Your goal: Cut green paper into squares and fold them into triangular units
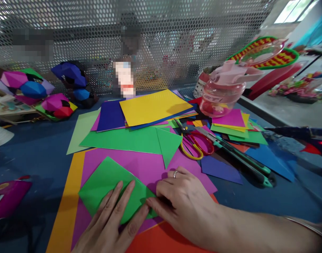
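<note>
A piece of green paper (105,181) lies at an angle on purple sheets in front of me, its right corner under my fingers. My left hand (112,221) rests flat on its lower part with the fingers spread. At the right corner, my right hand (187,202) has curled fingers and the thumb against the paper's edge, closed on it. The very tip of that corner is hidden by the fingers. Just beyond lies a green paper triangle (167,144), overlapping a larger green sheet (121,140). An orange-red sheet (155,240) shows beneath my hands.
Scissors (194,142) and a utility knife (237,158) lie right of the papers. A stack with a yellow sheet (155,107) sits behind, near a pink bottle (219,95). Faceted paper shapes (36,88) stand at the back left, before a perforated metal panel (163,42).
</note>
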Demonstrator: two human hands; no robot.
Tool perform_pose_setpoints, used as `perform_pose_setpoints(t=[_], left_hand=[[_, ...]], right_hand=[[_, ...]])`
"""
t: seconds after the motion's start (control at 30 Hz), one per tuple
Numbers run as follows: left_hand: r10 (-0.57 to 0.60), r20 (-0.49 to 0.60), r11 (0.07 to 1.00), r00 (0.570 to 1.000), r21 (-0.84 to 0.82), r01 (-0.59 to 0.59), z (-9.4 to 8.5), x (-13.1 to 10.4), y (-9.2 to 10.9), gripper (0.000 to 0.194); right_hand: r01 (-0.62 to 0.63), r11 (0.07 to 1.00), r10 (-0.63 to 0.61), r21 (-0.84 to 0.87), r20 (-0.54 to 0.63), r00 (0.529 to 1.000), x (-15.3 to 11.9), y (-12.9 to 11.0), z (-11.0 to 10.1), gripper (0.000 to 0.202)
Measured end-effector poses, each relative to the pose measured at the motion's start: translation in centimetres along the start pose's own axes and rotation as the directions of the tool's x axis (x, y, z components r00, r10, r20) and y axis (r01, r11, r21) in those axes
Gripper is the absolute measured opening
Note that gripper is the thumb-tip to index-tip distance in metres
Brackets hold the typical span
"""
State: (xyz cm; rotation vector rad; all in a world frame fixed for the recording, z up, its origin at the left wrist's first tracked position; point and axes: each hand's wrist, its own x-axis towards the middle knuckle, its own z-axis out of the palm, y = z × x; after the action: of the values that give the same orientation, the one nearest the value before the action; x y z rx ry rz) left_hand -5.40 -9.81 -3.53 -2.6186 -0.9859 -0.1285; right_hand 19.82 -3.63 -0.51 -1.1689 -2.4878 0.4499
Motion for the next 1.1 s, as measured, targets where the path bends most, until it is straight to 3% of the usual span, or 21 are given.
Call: perform_pose_setpoints(t=[0.2, 0.4, 0.6, 0.7, 0.93, 1.1], left_hand=[[-0.002, 0.008, 1.0, 1.0, -0.023, 0.002, -0.4, -0.1, 0.6, 0.077], [-0.007, -0.042, 1.0, 0.999, -0.014, 0.006, -0.4, -0.2, 1.6, 0.065], [-0.108, -0.161, 0.994, 0.981, -0.049, 0.101, -0.4, -0.3, 1.7, 0.07], [-0.085, -0.17, 0.996, 0.982, -0.044, 0.078, -0.4, -0.6, 1.5, 0.073], [-0.037, -0.122, 0.999, 0.992, -0.027, 0.034, -0.3, -0.6, 1.3, 0.052], [-0.064, -0.147, 0.998, 0.987, -0.025, 0.061, -0.5, -0.2, 1.4, 0.057]], right_hand=[[-0.112, 0.993, 0.109, 0.024, 0.106, 0.988, 0.9, -1.0, -0.6, 0.032], [-0.134, 0.991, 0.137, -0.027, 0.148, 0.98, 1.8, -2.0, -0.5, 0.028], [-0.155, 0.985, 0.167, -0.081, 0.164, 0.972, 2.1, -2.2, -0.5, 0.018], [-0.159, 0.984, 0.17, -0.08, 0.158, 0.973, 2.3, -2.2, -0.3, 0.017], [-0.149, 0.985, 0.161, -0.082, 0.162, 0.974, 2.2, -2.2, -0.1, 0.017], [-0.12, 0.989, 0.129, -0.08, 0.115, 0.985, 2.0, -2.1, 0.2, 0.016]])
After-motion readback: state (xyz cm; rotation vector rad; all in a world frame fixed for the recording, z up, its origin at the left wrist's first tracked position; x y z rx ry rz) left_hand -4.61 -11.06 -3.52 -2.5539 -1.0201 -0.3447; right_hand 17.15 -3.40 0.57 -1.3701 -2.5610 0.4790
